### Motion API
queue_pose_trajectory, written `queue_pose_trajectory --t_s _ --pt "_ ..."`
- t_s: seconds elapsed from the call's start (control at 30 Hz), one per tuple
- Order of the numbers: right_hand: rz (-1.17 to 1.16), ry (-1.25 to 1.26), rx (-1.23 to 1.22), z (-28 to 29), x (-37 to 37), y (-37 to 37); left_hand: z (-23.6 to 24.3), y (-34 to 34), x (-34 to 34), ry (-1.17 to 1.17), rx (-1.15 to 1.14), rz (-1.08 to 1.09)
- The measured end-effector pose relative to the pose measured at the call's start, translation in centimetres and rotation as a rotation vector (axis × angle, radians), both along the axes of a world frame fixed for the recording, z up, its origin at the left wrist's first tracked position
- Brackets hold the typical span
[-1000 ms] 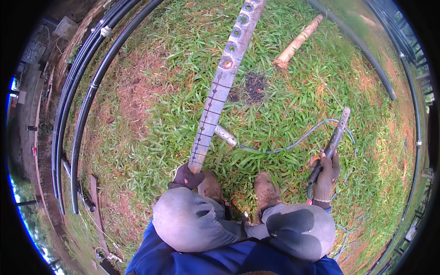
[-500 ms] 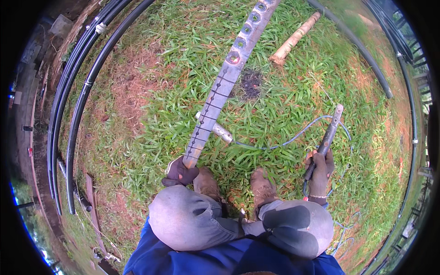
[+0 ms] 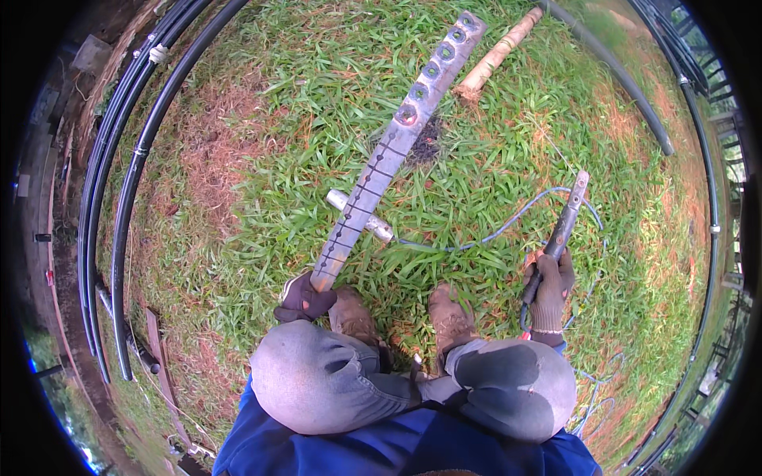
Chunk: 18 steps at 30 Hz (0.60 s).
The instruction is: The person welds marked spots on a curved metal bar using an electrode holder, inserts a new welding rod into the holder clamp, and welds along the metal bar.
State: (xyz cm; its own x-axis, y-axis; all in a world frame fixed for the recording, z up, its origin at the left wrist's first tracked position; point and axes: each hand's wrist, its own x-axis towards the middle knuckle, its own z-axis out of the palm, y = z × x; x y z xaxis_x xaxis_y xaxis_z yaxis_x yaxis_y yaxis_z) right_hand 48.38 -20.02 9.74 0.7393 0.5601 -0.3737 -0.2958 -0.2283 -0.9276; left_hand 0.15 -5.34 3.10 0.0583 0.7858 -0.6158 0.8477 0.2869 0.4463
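Observation:
My left hand, in a dark glove, is closed round the near end of a long flat metal bar. The bar slants away to the upper right. Black lines and dots mark its near part, and a row of round holes runs along its far part. Beneath it, crosswise on the grass, a short metal cylinder joins a blue cable. My right hand, also gloved, grips the dark handle of a welding electrode holder. From the holder's metal tip a thin rod points up and left.
A pale wooden log lies past the bar's far end, near a dark burnt patch. Black pipes curve along the left, and another pipe lies at the upper right. My boots stand on grass between my hands.
The bar's far end, cut off at the upper edge before, has come down into view with all its holes. Both hands keep their grip. The view has shifted slightly.

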Motion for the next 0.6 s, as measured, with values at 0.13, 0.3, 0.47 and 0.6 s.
queue_pose_trajectory --t_s 0.13,0.3,0.47,0.6 --pt "-0.011 0.002 0.004 0.0 -0.2 -0.1 0.5 -0.5 -0.3 -0.098 -0.049 0.015" --pt "-0.036 0.015 0.027 -0.3 -0.3 -0.7 1.5 -1.6 -0.2 -0.107 -0.038 0.005" --pt "-0.033 0.027 0.053 -0.4 -0.3 -0.1 0.6 1.0 0.5 0.002 0.050 -0.102" --pt "-0.056 0.039 0.029 -0.5 -0.3 0.0 -0.5 3.8 1.5 0.064 0.108 -0.195"
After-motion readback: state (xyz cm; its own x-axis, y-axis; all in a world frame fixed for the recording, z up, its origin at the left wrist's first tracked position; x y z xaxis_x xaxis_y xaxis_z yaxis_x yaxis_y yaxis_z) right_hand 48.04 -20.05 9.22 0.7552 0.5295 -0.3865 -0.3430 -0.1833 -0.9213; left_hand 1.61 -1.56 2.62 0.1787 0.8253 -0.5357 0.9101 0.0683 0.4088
